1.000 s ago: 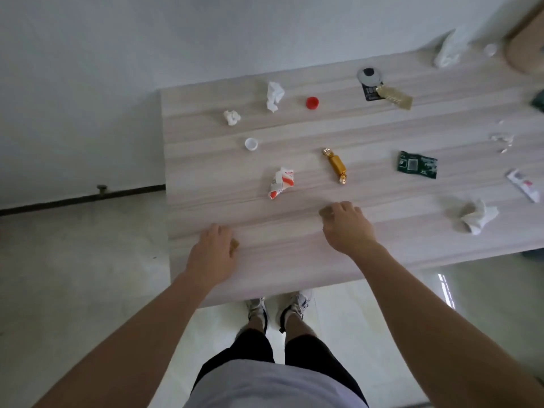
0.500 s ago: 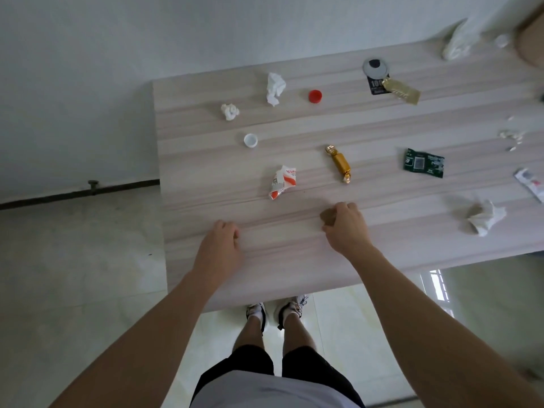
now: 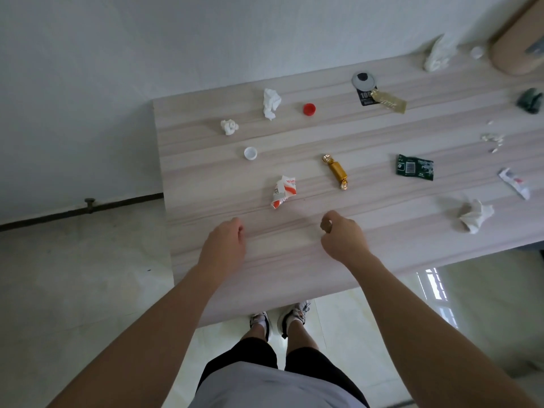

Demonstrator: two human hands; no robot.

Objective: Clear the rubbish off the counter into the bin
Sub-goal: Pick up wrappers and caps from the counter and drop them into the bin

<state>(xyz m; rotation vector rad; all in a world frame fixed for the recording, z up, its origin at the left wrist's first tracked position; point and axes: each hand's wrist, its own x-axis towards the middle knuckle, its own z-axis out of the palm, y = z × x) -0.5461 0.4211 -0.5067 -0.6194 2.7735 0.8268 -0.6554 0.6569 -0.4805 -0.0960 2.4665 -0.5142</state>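
Note:
Rubbish lies scattered on the pale wooden counter (image 3: 206, 178). Nearest my hands are a crumpled red-and-white wrapper (image 3: 282, 191) and a gold-wrapped sweet (image 3: 336, 171). Further off are a green packet (image 3: 415, 167), a white cap (image 3: 250, 153), a red cap (image 3: 309, 109), a white tissue (image 3: 271, 103) and a small paper ball (image 3: 229, 126). My left hand (image 3: 226, 242) hovers just below the wrapper, fingers curled under, holding nothing. My right hand (image 3: 343, 237) is a loose fist below the sweet, also holding nothing. No bin is in view.
On the right lie a crumpled tissue (image 3: 475, 216), a white sachet (image 3: 514, 183), crumbs (image 3: 493, 139), a dark green object (image 3: 530, 100), a black tag (image 3: 364, 92) with a gold label (image 3: 388, 101), and a tan cylinder (image 3: 518, 45). Tiled floor lies left of the counter.
Both hands have moved away from the counter's near edge toward the wrapper and the sweet. My right hand's fingers have curled into a loose fist.

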